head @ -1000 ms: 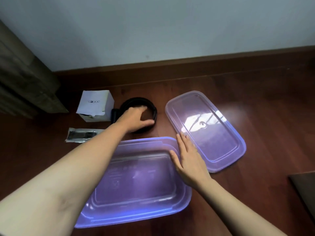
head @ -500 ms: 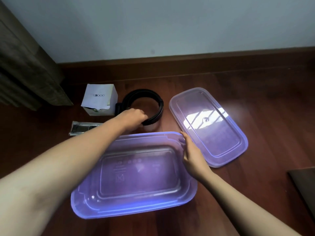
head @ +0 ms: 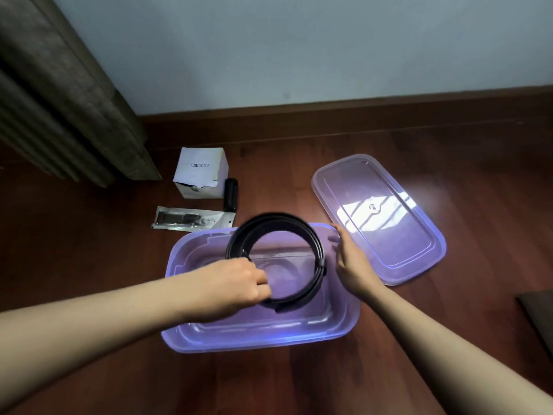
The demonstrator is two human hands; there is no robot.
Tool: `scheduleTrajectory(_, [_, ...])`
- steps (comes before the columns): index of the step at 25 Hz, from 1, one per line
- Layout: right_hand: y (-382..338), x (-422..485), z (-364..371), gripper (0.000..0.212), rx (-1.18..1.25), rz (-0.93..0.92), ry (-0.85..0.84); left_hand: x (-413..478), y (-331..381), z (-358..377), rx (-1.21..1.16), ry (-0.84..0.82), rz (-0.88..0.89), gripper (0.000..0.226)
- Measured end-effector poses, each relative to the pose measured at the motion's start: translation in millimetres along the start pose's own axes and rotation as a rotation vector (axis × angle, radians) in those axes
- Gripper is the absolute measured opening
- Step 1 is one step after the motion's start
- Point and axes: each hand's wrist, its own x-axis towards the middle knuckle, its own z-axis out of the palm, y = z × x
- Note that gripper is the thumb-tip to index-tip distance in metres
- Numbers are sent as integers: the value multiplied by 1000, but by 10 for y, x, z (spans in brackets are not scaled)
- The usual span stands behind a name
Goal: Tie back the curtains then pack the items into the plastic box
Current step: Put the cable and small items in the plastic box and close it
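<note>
Your left hand (head: 236,283) is closed in a pinch on the near-left arc of the coiled black belt (head: 317,250), holding the coil tilted over the open plastic box (head: 257,342). It is above the box's interior and, from what I can see, not yet resting on the bottom. Gripping one side probably keeps the coil from unwinding as it goes in. Your right hand (head: 350,265) is curled over the box's far-right rim, likely to steady the box. The lid (head: 389,250) lies flat on the floor (head: 419,354) right of the box, out of the way. Beyond the box to the left are a clear packet (head: 191,218), a black cylinder (head: 231,194) and a white carton (head: 200,172), all still unpacked. The curtain (head: 59,85) hangs farther left of the box. A second ago the belt lay on the floor beyond the box under your left hand, and your right hand was flat on the box's right edge. Now the belt is lifted and the cylinder is exposed.
</note>
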Motion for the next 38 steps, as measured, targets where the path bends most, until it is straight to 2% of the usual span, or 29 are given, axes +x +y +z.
scheduleTrajectory(3, [12, 13, 3, 43, -26, 1, -2, 101, 17, 332, 114, -165, 64, 21])
scheduleTrajectory(7, [53, 26, 18, 46, -37, 32, -8, 271, 16, 683, 200, -223, 96, 27])
scheduleTrajectory(9, [64, 33, 24, 48, -34, 32, -3, 259, 27, 805, 169, -146, 149, 20])
scheduleTrajectory(11, [53, 29, 27, 47, -25, 5, 2, 220, -9, 827, 40, -22, 168, 11])
scheduleTrajectory(12, [50, 29, 24, 46, -19, -5, 4, 212, -39, 797, -25, 55, 125, 22])
scheduleTrajectory(13, [50, 32, 24, 46, -12, -10, 7, 200, -53, 756, -73, 130, -9, 30])
scheduleTrajectory(14, [50, 31, 24, 47, -9, -14, 9, 201, -46, 698, -104, 238, -235, 33])
scheduleTrajectory(15, [48, 29, 28, 46, -10, -15, 13, 206, -37, 632, -177, 265, -560, 35])
scheduleTrajectory(17, [33, 24, 32, 46, -7, -21, 22, 202, -11, 547, -563, -10, -1173, 50])
scheduleTrajectory(18, [18, 18, 30, 45, -1, -25, 24, 220, 27, 558, -842, -155, -1347, 56])
scheduleTrajectory(19, [19, 17, 29, 45, 0, -24, 25, 267, 67, 592, -1091, -195, -1426, 52])
scheduleTrajectory(20, [15, 11, 28, 45, -1, -24, 19, 325, 112, 622, -1238, -178, -1423, 42])
scheduleTrajectory(22, [21, 19, 23, 46, -2, -8, 9, 467, 194, 696, -1333, -121, -1374, 24])
scheduleTrajectory(25, [22, 25, 27, 48, -6, 8, -2, 615, 222, 770, -1441, -65, -1394, 21])
scheduleTrajectory(27, [11, 21, 20, 47, -4, 7, -5, 610, 242, 762, -1355, -140, -1339, 28])
scheduleTrajectory(29, [6, 15, 24, 46, -2, 0, -5, 550, 164, 652, -1006, -238, -1229, 45])
scheduleTrajectory(30, [14, 20, 24, 46, -6, -2, -5, 537, 60, 569, -840, -183, -1217, 53])
scheduleTrajectory(31, [32, 28, 30, 46, -8, 1, -5, 519, -87, 474, -734, -58, -1221, 56])
scheduleTrajectory(34, [72, 43, 41, 44, -16, 6, 9, 425, -765, 260, -551, 412, -1301, 43])
scheduleTrajectory(35, [69, 31, 34, 42, -17, -4, 13, 366, -1004, 255, -505, 521, -1325, 38])
scheduleTrajectory(36, [44, 27, 39, 40, -17, -18, 15, 284, -1229, 281, -454, 573, -1351, 35])
scheduleTrajectory(38, [13, 19, 37, 38, -28, -38, 19, 141, -1560, 440, -410, 479, -1405, 44])
